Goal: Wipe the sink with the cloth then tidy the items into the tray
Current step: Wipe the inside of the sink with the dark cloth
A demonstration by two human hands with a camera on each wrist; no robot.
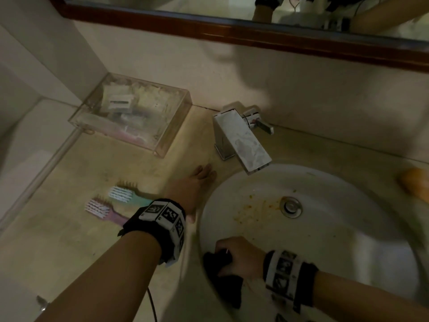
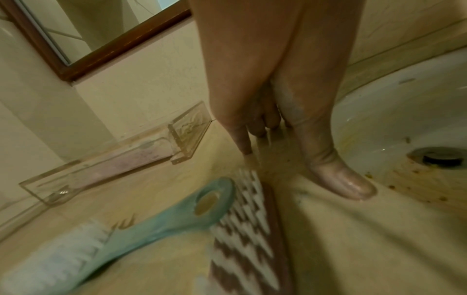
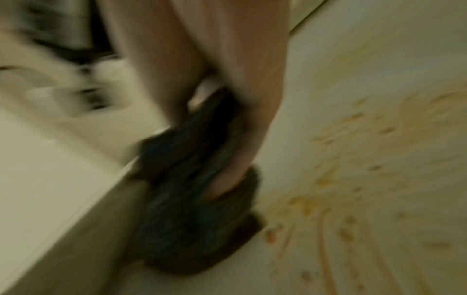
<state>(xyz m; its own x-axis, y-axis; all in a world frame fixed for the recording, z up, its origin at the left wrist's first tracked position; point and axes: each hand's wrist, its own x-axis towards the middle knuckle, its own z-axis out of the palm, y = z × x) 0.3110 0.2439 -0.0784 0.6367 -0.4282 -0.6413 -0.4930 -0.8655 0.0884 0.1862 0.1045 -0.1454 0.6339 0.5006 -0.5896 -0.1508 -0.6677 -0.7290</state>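
The white round sink [image 1: 362, 228] carries orange smears [image 1: 253, 210] beside its drain [image 1: 291, 206]. My right hand [image 1: 239, 254] grips a dark bunched cloth [image 1: 222, 275] against the basin's near-left wall; the right wrist view shows the cloth [image 3: 192, 209] pressed on the stained wall [image 3: 366, 159]. My left hand [image 1: 197, 182] rests flat on the counter beside the sink rim, fingers straight [image 2: 242, 137]. A teal toothbrush [image 1: 125, 194] and a pink toothbrush [image 1: 102, 210] lie on the counter left of that hand. The clear tray [image 1: 171, 133] stands at the back left.
A square chrome faucet [image 1: 241, 140] overhangs the basin's far edge. An orange object [image 1: 415, 184] lies at the counter's right edge. Small packets [image 1: 118, 101] sit in the tray. A wood-framed mirror [image 1: 232, 33] runs along the wall above.
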